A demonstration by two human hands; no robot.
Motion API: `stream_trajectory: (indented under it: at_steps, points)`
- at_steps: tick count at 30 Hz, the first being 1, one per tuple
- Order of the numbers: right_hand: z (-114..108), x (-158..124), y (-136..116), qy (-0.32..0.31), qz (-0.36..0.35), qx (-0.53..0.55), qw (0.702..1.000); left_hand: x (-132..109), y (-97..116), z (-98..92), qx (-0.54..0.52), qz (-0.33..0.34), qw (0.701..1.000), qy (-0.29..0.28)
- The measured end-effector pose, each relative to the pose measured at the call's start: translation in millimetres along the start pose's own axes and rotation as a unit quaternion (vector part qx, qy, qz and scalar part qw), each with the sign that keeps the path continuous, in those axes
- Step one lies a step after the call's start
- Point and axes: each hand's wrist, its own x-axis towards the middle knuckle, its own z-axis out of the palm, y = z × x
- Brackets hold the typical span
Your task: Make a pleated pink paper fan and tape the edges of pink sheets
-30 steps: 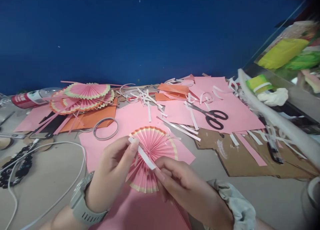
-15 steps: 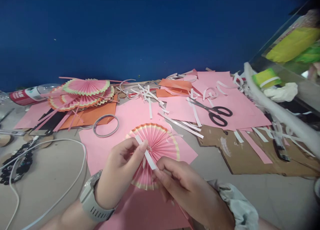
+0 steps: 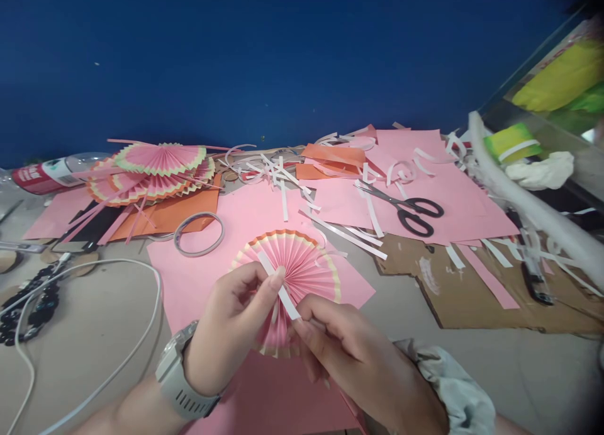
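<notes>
- I see the left hand (image 3: 236,334) and right hand (image 3: 349,359) pinching opposite ends of one white strip (image 3: 279,287).
- The strip crosses the pink paper fan (image 3: 302,265).
- The scissors (image 3: 401,207) lie well right of the fan, the tape ring (image 3: 199,233) left.

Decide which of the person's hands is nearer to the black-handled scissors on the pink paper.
Right. The right hand lies below-left of the black-handled scissors, on their side; the left hand sits further left, beyond the pleated pink paper fan.
</notes>
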Motion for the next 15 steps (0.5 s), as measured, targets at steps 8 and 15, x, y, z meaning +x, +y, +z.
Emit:
stream_trajectory:
  at_steps: [8,15]
  points:
    - [0.0,0.1,-1.1,0.008,0.005,0.006,1.0,-0.8,0.2,3.2,-0.064,-0.023,0.997,-0.033]
    - [0.8,0.2,-0.1,-0.001,0.002,0.004,1.0,-2.2,-1.2,5.8,-0.072,-0.034,0.996,-0.041]
